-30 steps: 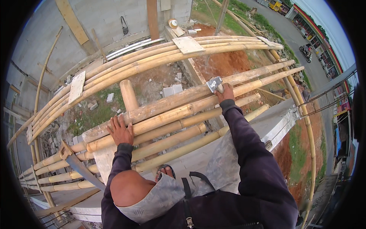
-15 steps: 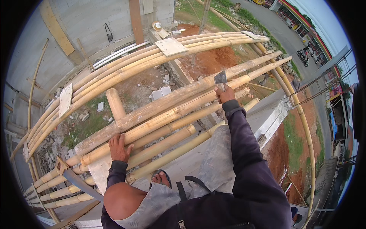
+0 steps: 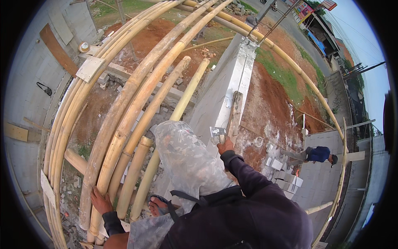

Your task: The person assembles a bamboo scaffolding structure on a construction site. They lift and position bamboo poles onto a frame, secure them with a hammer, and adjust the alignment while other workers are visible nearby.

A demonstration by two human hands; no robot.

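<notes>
My right hand is closed round the handle of a scraper with a flat, squarish metal blade. It is held just above the edge of the grey block wall, close to the lower end of a weathered wooden strip. My left hand lies on a bamboo pole at the lower left, fingers stretched over it. Beside that pole runs a thicker, stained bamboo pole. My knee, covered by patterned grey cloth, hides part of the wall.
Shorter bamboo poles lie between me and the wall. A bundled bamboo rail with a light board curves along the left. Across the wall, a person in dark blue bends near stacked pale blocks. Rebar rises from the wall's far end.
The view has swung to the right. My right hand has brought the scraper from over the bamboo poles to the wall's edge. My left hand still rests on the bamboo.
</notes>
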